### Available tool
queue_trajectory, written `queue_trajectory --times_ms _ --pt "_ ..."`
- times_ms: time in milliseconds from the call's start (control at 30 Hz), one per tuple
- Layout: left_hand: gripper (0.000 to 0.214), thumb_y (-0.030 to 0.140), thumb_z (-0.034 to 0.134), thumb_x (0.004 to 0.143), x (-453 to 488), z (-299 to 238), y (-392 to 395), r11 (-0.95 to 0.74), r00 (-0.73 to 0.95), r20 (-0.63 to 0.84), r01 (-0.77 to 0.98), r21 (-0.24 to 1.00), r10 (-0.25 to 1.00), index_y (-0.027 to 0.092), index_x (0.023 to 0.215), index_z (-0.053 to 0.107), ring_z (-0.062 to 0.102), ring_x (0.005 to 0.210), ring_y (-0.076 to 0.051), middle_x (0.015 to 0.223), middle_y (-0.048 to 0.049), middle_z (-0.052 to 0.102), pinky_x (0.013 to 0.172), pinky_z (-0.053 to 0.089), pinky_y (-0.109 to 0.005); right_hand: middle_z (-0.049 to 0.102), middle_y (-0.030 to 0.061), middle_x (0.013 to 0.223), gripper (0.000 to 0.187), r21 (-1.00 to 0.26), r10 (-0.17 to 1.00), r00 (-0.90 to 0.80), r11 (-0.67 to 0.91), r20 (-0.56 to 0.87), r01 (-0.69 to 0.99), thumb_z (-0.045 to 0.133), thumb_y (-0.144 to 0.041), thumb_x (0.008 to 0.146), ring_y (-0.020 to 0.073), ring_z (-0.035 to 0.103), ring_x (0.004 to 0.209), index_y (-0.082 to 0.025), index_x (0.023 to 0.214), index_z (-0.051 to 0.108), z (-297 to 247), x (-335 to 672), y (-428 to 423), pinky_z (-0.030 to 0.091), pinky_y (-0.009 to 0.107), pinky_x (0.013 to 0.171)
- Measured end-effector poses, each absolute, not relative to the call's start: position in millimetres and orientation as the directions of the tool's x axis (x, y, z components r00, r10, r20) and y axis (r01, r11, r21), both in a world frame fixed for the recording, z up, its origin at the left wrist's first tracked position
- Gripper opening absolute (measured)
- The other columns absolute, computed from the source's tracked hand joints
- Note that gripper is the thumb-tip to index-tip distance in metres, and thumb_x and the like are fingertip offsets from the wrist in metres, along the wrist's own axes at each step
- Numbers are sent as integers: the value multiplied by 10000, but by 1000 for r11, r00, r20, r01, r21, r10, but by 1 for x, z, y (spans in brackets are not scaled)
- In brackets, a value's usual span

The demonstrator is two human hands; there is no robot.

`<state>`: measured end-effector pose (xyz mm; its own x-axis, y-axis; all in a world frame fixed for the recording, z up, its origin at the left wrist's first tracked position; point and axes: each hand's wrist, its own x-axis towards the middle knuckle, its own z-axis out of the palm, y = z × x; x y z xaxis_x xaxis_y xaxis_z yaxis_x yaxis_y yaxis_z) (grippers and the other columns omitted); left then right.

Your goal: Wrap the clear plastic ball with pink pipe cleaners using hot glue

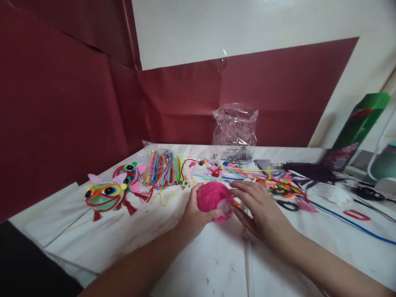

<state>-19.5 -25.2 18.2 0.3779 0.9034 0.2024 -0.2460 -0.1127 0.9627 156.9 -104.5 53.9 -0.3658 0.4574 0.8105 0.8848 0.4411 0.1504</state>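
Ball (208, 199), pink-ridged, over the table (95, 241) short of its far edge; cupped in the left hand (195, 216), fingers wrapped round, thumb pressed on, seemingly for steadiness. Alongside, right hand (259, 206), fingers loosely parted, contact unclear. Bundled pipe cleaners (165, 169) toward the far edge, apparently for easy reach.

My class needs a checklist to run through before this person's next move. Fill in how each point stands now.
1. Left hand supports the pink ball: ok, fingers and thumb hold it.
2. Right hand grips the ball: cannot tell; its fingers are at the ball's right side.
3. Decorated heads clear of both hands: ok, they sit apart at left.
4. Bundle of coloured strips kept together: ok, mostly side by side.
5. Loose pieces at right sorted: not ok, jumbled.
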Motion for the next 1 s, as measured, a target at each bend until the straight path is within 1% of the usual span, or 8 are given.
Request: queue_trajectory --times_ms 67,133,267,400,533,767,900,1000 --pt "825 233 852 532 -20 17 -24 -117 386 195 -215 969 902 215 1263 470 557 1143 -319 1262 -122 560 946 459 -424 716 96 883 146 59 498 -311 459 810 886 476 -175 947 224 679 808 -188 1037 591 45 153 -99 554 353 680" --pt "825 236 856 547 -20 16 -22 -111 384 185 -208 972 905 228 1276 470 560 1149 -322 1278 -123 553 948 465 -428 692 57 759 146 -90 562 -222 474 797 876 459 -178 951 177 666 678 -201 951 603 35 151 -98 533 280 586" --pt "837 218 863 527 -20 13 -19 -124 372 197 -211 970 907 228 1278 492 546 1178 -340 1288 -128 552 973 453 -442 704 39 734 148 -429 718 -10 427 696 796 478 -271 934 162 652 593 -228 864 601 26 148 -103 517 264 535" --pt "841 219 866 506 -18 12 -20 -127 360 183 -174 977 915 224 1263 501 545 1176 -352 1276 -132 557 985 441 -461 646 1 624 189 -627 806 102 367 583 687 494 -327 903 147 591 533 -236 753 565 27 147 -102 474 249 488" --pt "855 233 861 506 -16 10 -20 -101 388 172 -199 975 906 233 1272 480 543 1172 -357 1263 -127 561 975 445 -474 623 -3 594 204 -688 835 139 332 533 645 496 -352 870 147 569 536 -236 713 553 27 148 -99 462 251 489" --pt "757 264 816 534 -14 9 -17 -116 388 206 -242 963 898 216 1215 489 571 1082 -305 1216 -115 564 894 473 -403 581 -18 562 213 -681 836 139 323 531 657 481 -344 856 138 533 513 -235 682 540 26 147 -102 426 248 474" --pt "740 260 820 501 -13 12 -20 -95 370 174 -223 970 913 206 1169 505 587 981 -272 1118 -98 585 825 481 -369 586 -22 569 204 -666 819 136 344 558 662 502 -338 864 136 529 511 -236 692 538 19 146 -100 415 249 471" --pt "745 253 833 479 -13 13 -21 -74 352 149 -219 973 924 212 1151 516 590 959 -259 1106 -90 589 814 478 -355 587 -23 574 196 -669 816 147 339 559 662 505 -337 869 137 532 506 -235 705 542 16 147 -99 419 251 469"
